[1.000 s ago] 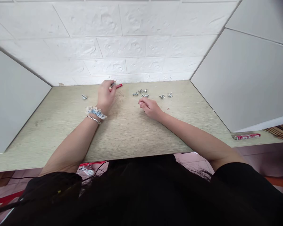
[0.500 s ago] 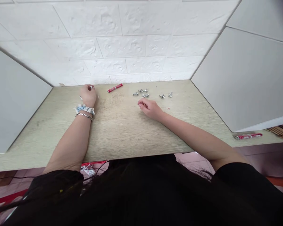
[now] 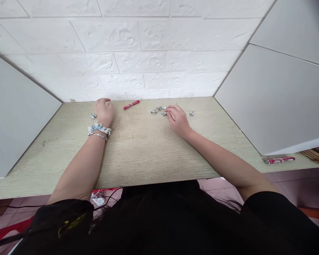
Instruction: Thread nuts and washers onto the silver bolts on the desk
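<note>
At the far left of the tabletop, my left hand (image 3: 104, 112) rests with fingers loosely apart, and nothing shows in its grip. Just left of it lies a metal bolt (image 3: 93, 115). My right hand (image 3: 178, 119) reaches over a cluster of small metal bolts, its fingers parted and curved downward. Beside its fingertips are a bolt with a nut (image 3: 164, 113) and another bolt (image 3: 161, 108). One bolt (image 3: 154, 111) lies slightly apart to the left. A further bolt (image 3: 192, 112) sits right of the hand, which hides part of the group.
A red marker-like tube (image 3: 131, 105) lies near the white brick-patterned wall (image 3: 127, 63). Another red tube (image 3: 279, 160) is at the right front edge of the wooden tabletop (image 3: 138, 152). Grey-white panels stand at the left (image 3: 18, 117) and right (image 3: 276, 102).
My left hand has loosened its fingers, and the small metal piece at its fingertips no longer shows. My right hand has moved right and forward to the bolts, its fingers opening. The view has tilted up slightly.
</note>
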### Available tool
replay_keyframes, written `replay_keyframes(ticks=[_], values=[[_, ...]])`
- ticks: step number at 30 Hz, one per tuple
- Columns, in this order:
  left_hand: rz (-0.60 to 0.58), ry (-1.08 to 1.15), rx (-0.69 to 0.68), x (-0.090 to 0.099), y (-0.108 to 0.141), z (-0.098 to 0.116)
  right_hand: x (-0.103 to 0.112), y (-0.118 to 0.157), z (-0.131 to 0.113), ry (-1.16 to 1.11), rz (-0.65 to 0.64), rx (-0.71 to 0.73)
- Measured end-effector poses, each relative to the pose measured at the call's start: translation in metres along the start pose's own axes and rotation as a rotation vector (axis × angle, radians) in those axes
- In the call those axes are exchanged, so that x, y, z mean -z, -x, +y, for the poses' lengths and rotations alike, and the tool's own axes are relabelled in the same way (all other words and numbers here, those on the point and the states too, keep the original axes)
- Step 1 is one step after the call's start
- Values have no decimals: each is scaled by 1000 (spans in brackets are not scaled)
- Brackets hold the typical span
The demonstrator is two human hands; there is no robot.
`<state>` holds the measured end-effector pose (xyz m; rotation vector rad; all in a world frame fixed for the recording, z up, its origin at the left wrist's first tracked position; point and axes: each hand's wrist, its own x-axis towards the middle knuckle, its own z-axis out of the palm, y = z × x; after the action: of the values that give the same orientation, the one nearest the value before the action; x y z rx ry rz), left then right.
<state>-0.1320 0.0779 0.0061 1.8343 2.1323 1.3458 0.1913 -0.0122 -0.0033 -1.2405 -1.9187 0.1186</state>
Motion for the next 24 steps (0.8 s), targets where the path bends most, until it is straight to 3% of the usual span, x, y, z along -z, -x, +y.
replay_keyframes(ticks=[3, 7, 17, 20, 24], values=[[92, 21, -118, -1, 7, 14, 0, -2, 6, 175, -164, -91], [59, 53, -306, -5, 22, 38, -4, -1, 6, 255, -385, -140], [-203, 63, -903, -19, 73, 82, -8, -2, 6, 190, -419, -13], [-268, 116, -947, -18, 88, 94, -9, -4, 10, 165, -391, -4], [-332, 233, -797, -21, 104, 114, -12, -4, 5, -81, -295, -134]])
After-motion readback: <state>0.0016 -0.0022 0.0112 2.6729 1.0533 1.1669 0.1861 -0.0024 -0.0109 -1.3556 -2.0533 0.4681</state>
